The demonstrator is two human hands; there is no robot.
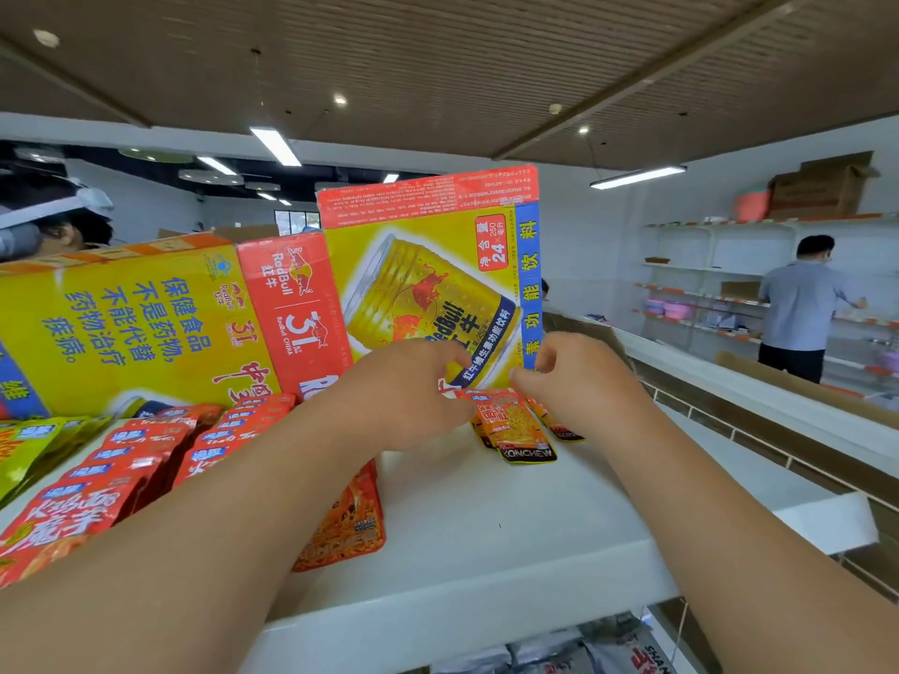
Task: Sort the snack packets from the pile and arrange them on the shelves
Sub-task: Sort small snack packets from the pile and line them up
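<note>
I read both hands at the far side of the white shelf [486, 537]: the left hand [404, 396] pinches, fingers narrow, the top of the orange packets [511, 423] standing against the yellow box [428, 274], the right hand [579, 381] curls just right of them, its grip unreadable, and red packets [146, 459] lie in rows at left.
</note>
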